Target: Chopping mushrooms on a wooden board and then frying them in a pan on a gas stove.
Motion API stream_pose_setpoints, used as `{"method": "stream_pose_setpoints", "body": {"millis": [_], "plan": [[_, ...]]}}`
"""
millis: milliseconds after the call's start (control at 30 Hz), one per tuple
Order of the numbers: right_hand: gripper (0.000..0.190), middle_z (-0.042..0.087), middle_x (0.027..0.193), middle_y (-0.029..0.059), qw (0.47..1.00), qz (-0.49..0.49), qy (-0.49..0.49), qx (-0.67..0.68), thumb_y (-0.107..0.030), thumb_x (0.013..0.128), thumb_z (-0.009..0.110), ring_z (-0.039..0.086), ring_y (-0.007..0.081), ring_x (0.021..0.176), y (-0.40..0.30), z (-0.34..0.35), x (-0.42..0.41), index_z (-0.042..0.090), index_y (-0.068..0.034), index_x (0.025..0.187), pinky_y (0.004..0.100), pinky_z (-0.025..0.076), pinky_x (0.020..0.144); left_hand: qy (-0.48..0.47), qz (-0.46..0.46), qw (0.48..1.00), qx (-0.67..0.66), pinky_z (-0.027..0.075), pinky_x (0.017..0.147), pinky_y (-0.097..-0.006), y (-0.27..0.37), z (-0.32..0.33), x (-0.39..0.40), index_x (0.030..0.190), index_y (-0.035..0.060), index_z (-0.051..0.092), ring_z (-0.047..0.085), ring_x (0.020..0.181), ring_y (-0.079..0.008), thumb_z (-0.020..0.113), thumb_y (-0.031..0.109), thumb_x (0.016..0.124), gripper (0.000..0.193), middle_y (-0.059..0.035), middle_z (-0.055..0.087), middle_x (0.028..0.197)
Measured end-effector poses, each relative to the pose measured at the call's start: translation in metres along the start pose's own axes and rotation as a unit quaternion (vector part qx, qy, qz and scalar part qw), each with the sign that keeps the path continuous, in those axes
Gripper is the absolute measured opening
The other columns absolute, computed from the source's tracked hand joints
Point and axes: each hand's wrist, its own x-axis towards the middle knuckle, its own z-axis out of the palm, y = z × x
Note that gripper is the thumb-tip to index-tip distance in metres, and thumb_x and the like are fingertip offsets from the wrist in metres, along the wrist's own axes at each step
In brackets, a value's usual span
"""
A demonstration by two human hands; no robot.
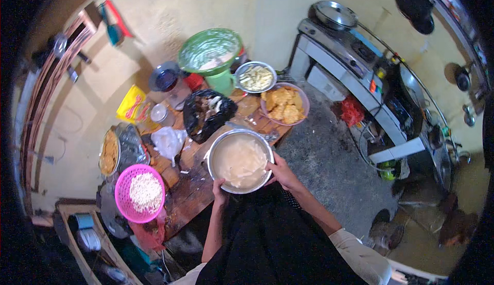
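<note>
Between my two hands is a round metal bowl (266,146) of cloudy, pale liquid with pale pieces (241,161) in it. My left hand (220,192) grips its near left rim, thumb on top. On the right side, my right hand (283,173) holds the rim with the thumb over the edge. The bowl is at the front edge of a wooden table (193,196); whether it rests there or hangs just above cannot be told. Just beyond it sits a black plastic bag (189,121) with scraps inside. A clear plastic bag (168,142) lies to its left.
A pink basket (120,198) of white pieces stands at left. Farther back are a green basin (210,39), a metal colander (239,86) of pale strips and a bowl (305,105) of fried food. A stove (361,49) lines the right wall beyond the grey floor (316,153).
</note>
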Motion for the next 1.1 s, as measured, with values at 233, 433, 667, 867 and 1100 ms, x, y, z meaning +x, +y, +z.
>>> {"method": "stream_pose_setpoints", "body": {"millis": [233, 433, 667, 867, 1100], "plan": [[0.061, 0.045, 0.109, 0.0116, 0.997, -0.007, 0.042, 0.064, -0.009, 0.078, 0.051, 0.058, 0.0188, 0.076, -0.036, -0.123, -0.050, 0.018, -0.009, 0.130, 0.0315, 0.054, 0.058, -0.097, -0.007, 0.995, 0.021, 0.034, 0.088, -0.0351, -0.065, 0.116, 0.018, 0.104, 0.0014, 0.045, 0.045, 0.098, -0.0230, 0.046, 0.026, 0.067, 0.044, -0.0118, 0.047, 0.105], [0.071, 0.041, 0.114, 0.0167, 0.821, -0.225, 0.301, -0.429, -0.012, 0.069, 0.064, 0.047, 0.0273, 0.102, -0.091, -0.213, -0.096, 0.024, -0.006, 0.127, 0.0365, 0.044, 0.083, -0.192, -0.010, 0.980, 0.054, 0.034, 0.088, -0.0354, -0.123, 0.214, 0.021, 0.097, 0.0033, 0.046, 0.044, 0.098, -0.0224, 0.040, 0.024, 0.073, 0.032, -0.0113, 0.048, 0.101], [0.082, 0.028, 0.126, 0.0166, 0.795, -0.227, 0.143, -0.544, -0.015, 0.055, 0.070, 0.030, 0.0357, 0.116, -0.129, -0.293, -0.092, 0.028, -0.011, 0.126, 0.0378, 0.028, 0.098, -0.327, -0.048, 0.942, 0.061, 0.038, 0.084, -0.0357, -0.162, 0.319, 0.019, 0.103, 0.0006, 0.046, 0.049, 0.095, -0.0242, 0.042, 0.025, 0.069, 0.042, -0.0119, 0.050, 0.102], [0.104, 0.018, 0.131, 0.0220, 0.730, 0.025, 0.058, -0.680, -0.027, 0.048, 0.074, 0.017, 0.0425, 0.121, -0.138, -0.347, -0.071, 0.015, -0.015, 0.132, 0.0463, 0.024, 0.099, -0.351, -0.111, 0.917, 0.153, 0.038, 0.086, -0.0375, -0.172, 0.386, 0.002, 0.110, -0.0010, 0.042, 0.048, 0.099, -0.0251, 0.041, 0.026, 0.069, 0.049, -0.0131, 0.050, 0.105], [0.088, 0.027, 0.127, 0.0211, 0.719, -0.001, 0.052, -0.693, -0.037, 0.052, 0.070, 0.028, 0.0415, 0.117, -0.140, -0.415, -0.056, 0.029, -0.014, 0.126, 0.0476, 0.026, 0.096, -0.403, -0.169, 0.888, 0.141, 0.040, 0.084, -0.0388, -0.206, 0.451, 0.021, 0.110, -0.0006, 0.042, 0.050, 0.097, -0.0250, 0.042, 0.027, 0.070, 0.048, -0.0134, 0.050, 0.106]]}}
